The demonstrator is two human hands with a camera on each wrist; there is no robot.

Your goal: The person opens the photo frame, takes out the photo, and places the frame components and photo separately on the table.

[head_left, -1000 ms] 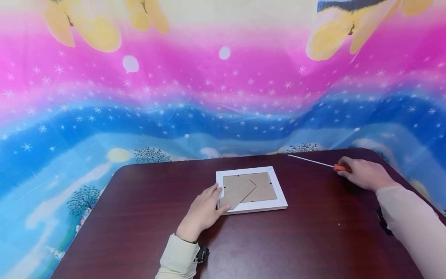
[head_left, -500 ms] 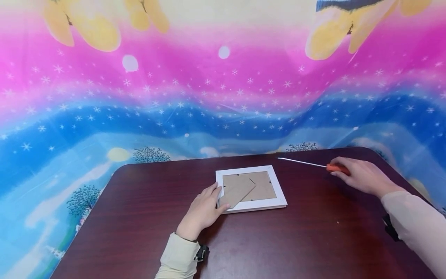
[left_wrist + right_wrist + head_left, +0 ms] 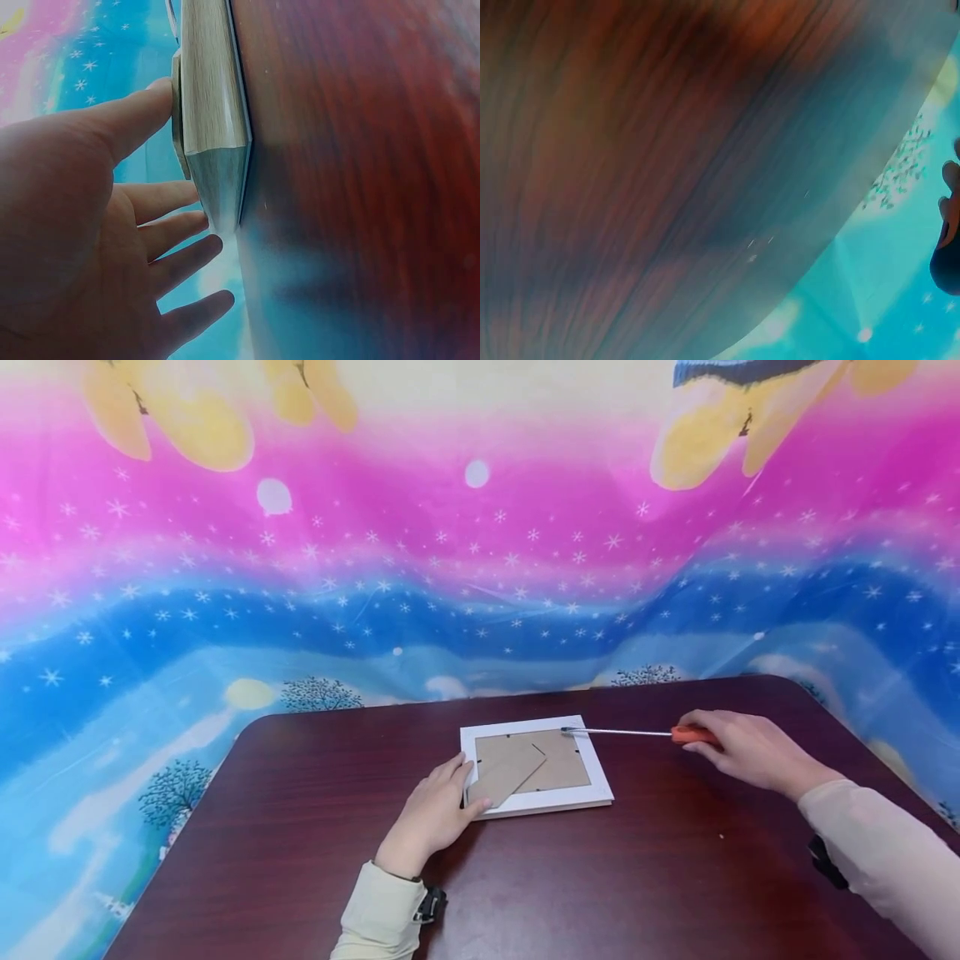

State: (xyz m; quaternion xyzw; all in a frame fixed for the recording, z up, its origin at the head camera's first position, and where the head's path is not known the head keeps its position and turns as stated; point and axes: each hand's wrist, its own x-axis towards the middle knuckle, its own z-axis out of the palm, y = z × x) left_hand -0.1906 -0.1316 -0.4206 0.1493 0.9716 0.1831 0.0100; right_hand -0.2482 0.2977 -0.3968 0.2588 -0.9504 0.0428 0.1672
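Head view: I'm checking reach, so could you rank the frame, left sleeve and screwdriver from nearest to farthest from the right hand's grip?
1. Screwdriver: held in the right grip.
2. Frame: mid-view, left of that grip.
3. Left sleeve: farther left, at the bottom edge.

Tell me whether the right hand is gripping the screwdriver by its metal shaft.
No, the right hand grips the orange handle, leaving the metal shaft bare.

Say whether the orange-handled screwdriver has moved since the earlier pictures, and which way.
Yes. Against the table in the head view, the screwdriver has moved left and downward; its tip now overlaps the far right corner of the picture frame.
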